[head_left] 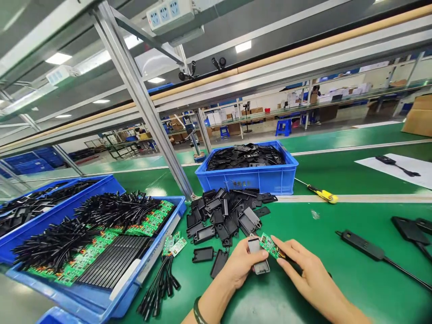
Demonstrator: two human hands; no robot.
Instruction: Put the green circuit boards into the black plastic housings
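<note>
My left hand [241,263] is closed around a small black plastic case half [261,266], its hollow side facing up. In my right hand [305,267], thumb and fingers pinch a green circuit board [269,244] with wires at its near end. The board is tilted over the upper part of the case; whether the two touch I cannot tell. Beyond my hands lies a heap of loose black case halves [219,218]. Left of them, several circuit boards with black cables [165,279] rest on the green table.
A blue bin [246,177] full of black covers stands behind the heap. At left, a blue tray [178,209] holds boards with cables. A yellow-handled screwdriver [324,194] lies behind my right hand. Cased units with cables [362,244] lie at right. A metal post [145,99] rises at left.
</note>
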